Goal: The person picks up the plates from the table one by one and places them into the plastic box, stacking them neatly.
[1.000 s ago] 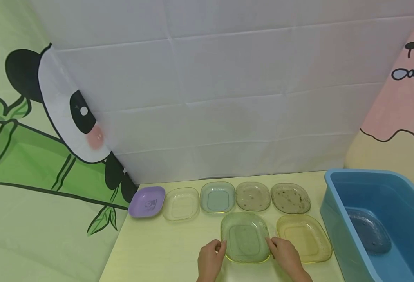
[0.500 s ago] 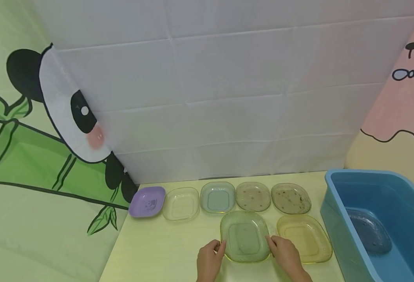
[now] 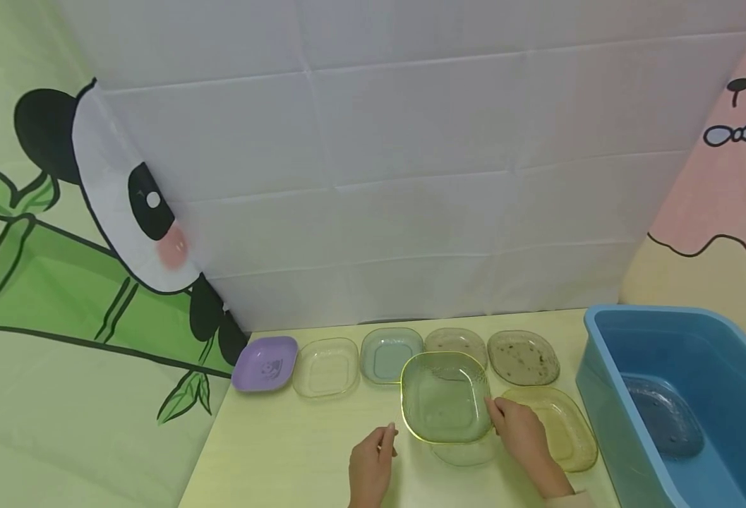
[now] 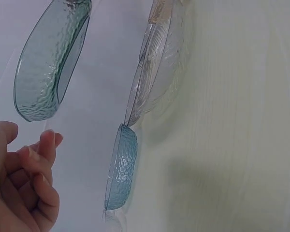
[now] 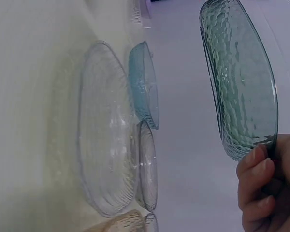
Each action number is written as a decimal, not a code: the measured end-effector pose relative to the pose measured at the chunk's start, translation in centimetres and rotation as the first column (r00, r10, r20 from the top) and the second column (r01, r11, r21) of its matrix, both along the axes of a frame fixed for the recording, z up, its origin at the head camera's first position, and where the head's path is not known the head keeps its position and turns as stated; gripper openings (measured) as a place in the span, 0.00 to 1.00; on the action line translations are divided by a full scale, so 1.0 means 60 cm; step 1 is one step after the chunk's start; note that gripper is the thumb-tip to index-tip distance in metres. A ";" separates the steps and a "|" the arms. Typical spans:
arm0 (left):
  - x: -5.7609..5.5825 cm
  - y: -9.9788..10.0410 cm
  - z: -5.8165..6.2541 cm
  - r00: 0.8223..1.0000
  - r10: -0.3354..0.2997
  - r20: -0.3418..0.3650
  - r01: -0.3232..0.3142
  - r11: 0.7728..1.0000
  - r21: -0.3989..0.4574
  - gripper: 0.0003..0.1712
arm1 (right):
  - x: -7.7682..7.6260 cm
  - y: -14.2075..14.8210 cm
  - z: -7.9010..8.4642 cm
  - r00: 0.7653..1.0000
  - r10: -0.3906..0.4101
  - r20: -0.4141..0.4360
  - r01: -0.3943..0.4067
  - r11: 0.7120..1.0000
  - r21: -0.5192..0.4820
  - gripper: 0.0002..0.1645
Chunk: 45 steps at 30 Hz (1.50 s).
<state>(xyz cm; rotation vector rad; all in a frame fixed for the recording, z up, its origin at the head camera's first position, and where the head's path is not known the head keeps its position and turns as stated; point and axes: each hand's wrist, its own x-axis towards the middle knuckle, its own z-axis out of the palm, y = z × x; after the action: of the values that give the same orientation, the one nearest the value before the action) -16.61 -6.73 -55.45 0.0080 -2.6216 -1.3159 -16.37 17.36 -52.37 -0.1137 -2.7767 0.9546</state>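
Observation:
A green see-through dish [image 3: 445, 398] is held up above the table by my right hand [image 3: 521, 430], which pinches its right rim between thumb and fingers. The right wrist view shows its rippled wall [image 5: 241, 72] tilted above the other dishes, with the fingers [image 5: 261, 181] at one corner. My left hand [image 3: 371, 462] is off the dish, just below and left of it, its fingers [image 4: 46, 169] loosely curled around nothing. Under the lifted dish a larger clear dish [image 3: 464, 455] rests on the table, partly hidden in the head view.
Along the back stand a purple dish [image 3: 265, 363], a clear dish [image 3: 326, 368], a blue dish [image 3: 392, 355] and two speckled dishes, one a grey-brown dish [image 3: 524, 358]. A yellow dish [image 3: 566, 427] lies beside a blue tub [image 3: 610, 395], which contains a dark dish [image 3: 665, 416].
The green dish has risen off the clear dish beneath it, moving up and slightly right in my right hand. My left hand has let go and drawn a little away.

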 end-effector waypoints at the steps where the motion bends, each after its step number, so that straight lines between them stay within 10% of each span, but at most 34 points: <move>1: 0.001 -0.001 -0.001 1.000 0.002 0.007 -0.002 1.000 -0.001 0.19 | -0.003 0.002 0.006 1.000 0.000 -0.014 0.000 1.000 0.012 0.26; 23: 0.006 -0.019 -0.007 0.998 -0.005 0.058 0.006 1.000 -0.019 0.18 | -0.071 0.034 0.249 0.943 -0.064 -0.326 0.090 0.994 0.065 0.28; 45: 0.007 -0.021 -0.010 0.995 -0.016 0.103 0.017 1.000 -0.016 0.19 | -0.049 0.157 0.373 0.882 -0.191 -0.430 0.251 0.964 0.087 0.30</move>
<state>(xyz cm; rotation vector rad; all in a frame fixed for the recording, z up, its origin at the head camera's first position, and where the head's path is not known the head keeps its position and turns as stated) -16.21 -8.01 -56.06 0.0532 -2.7243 -1.3326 -19.34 26.78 -29.98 -0.1781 -2.3600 0.6343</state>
